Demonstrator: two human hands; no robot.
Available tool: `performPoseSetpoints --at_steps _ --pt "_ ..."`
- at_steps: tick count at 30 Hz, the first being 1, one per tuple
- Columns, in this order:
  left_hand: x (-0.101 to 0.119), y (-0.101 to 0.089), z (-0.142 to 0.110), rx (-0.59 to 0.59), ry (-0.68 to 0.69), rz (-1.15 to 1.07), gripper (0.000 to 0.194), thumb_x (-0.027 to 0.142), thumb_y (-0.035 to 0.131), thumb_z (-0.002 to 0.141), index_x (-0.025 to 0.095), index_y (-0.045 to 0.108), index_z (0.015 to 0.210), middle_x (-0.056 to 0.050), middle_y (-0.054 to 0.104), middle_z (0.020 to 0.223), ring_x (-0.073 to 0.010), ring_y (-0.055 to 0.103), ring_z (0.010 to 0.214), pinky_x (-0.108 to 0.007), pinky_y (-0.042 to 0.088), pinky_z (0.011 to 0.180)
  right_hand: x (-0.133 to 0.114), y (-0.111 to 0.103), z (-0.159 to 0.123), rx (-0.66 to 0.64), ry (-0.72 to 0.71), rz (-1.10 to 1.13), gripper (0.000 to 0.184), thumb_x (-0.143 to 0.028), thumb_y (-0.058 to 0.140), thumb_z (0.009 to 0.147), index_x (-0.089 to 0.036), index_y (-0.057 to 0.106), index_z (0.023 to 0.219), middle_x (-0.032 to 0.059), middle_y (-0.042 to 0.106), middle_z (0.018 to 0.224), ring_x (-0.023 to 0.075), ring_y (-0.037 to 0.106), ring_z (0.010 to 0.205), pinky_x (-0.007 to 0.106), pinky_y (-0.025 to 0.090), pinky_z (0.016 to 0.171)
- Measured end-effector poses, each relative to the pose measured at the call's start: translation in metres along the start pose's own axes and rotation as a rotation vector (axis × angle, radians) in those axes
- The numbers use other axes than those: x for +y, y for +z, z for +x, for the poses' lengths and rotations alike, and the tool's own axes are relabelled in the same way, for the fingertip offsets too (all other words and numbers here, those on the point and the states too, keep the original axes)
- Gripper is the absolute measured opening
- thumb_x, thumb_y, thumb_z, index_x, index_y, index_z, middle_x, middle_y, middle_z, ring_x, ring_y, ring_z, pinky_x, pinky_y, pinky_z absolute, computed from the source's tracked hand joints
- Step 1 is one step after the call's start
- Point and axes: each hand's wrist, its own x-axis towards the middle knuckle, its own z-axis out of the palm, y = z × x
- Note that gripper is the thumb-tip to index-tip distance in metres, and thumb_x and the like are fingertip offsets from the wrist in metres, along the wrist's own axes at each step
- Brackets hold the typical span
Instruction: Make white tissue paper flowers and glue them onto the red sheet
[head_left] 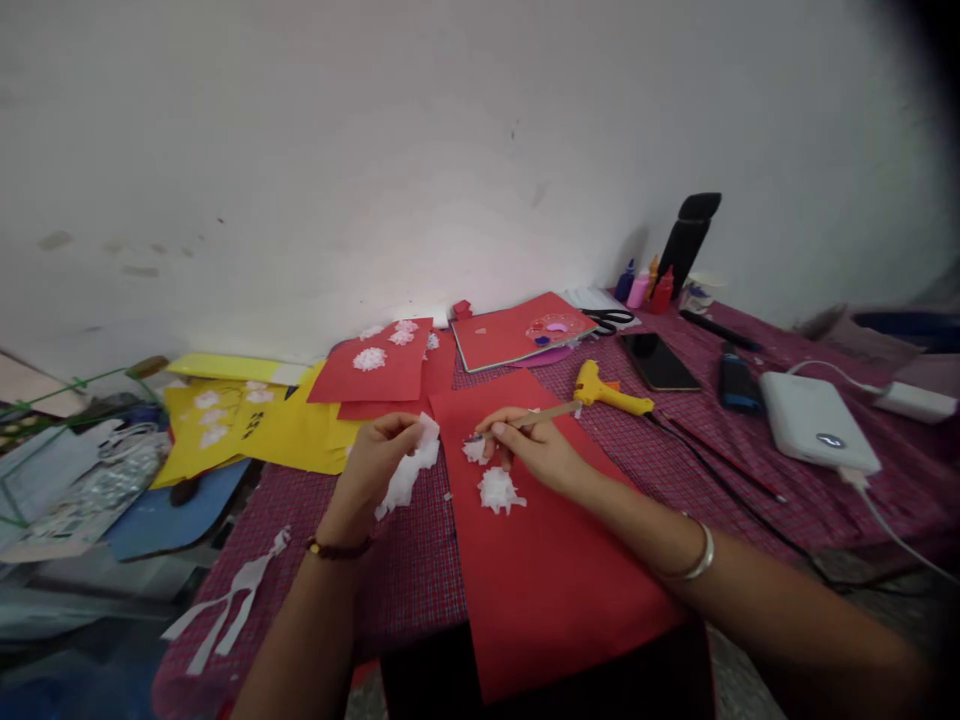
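My left hand pinches a small piece of white tissue paper between thumb and fingers. More white paper pieces lie on the cloth just beside it. In my right hand is a slim light-brown stick, its lower tip pointing down at the red paper sheet. Below the fingers, two ruffled white paper blossoms sit on that sheet: a fuller one and a smaller one, partly hidden by my hand.
A yellow glue gun lies right of the sheet, near a phone and a white power bank with cables. Red cards with blossoms and yellow paper are at left. Scissors and paint bottles stand farther back.
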Motion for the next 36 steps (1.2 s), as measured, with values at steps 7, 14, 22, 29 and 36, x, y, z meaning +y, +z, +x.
performPoseSetpoints --at_steps 7,14,22,29,36 --pt "-0.003 0.009 -0.002 -0.164 -0.08 -0.244 0.012 0.025 0.069 0.066 0.015 0.065 0.07 0.001 0.058 0.064 -0.0073 0.048 0.054 -0.019 0.039 0.052 0.004 0.0 -0.005 -0.048 -0.009 0.019 0.028 -0.039 0.048 0.087 -0.015 0.061 0.09 0.0006 0.059 0.066 0.008 0.05 0.048 0.021 0.043 0.044" --pt "0.0 0.009 -0.002 0.005 -0.039 -0.11 0.014 0.025 0.068 0.063 0.016 0.057 0.064 0.002 0.058 0.065 -0.0094 0.049 0.057 -0.021 0.037 0.053 0.001 0.001 -0.007 -0.054 -0.031 -0.015 0.025 -0.037 0.047 0.088 -0.016 0.061 0.091 0.0005 0.059 0.068 0.0075 0.05 0.05 0.021 0.043 0.046" --pt "0.001 0.015 -0.004 -0.089 -0.056 -0.303 0.017 0.02 0.068 0.063 0.016 0.051 0.061 0.006 0.051 0.051 -0.0066 0.046 0.047 -0.019 0.035 0.049 -0.001 0.002 -0.01 -0.053 -0.048 -0.005 0.024 -0.035 0.046 0.089 -0.016 0.06 0.096 0.0015 0.06 0.072 0.0082 0.052 0.055 0.021 0.044 0.049" --pt "-0.001 0.031 -0.009 -0.187 -0.091 -0.27 0.016 0.024 0.071 0.066 0.015 0.062 0.076 0.002 0.061 0.062 -0.0072 0.052 0.054 -0.019 0.039 0.053 0.001 0.002 -0.01 -0.055 -0.068 -0.039 0.021 -0.031 0.046 0.089 -0.019 0.06 0.099 0.0012 0.06 0.075 0.0091 0.054 0.059 0.022 0.044 0.052" --pt "-0.003 0.037 -0.013 -0.175 -0.003 -0.254 0.031 0.019 0.067 0.07 0.019 0.059 0.099 0.004 0.057 0.067 -0.0072 0.051 0.058 -0.019 0.039 0.055 0.001 0.003 -0.01 -0.064 -0.103 -0.108 0.019 -0.026 0.046 0.089 -0.017 0.06 0.098 0.0015 0.06 0.075 0.0105 0.055 0.066 0.023 0.045 0.058"
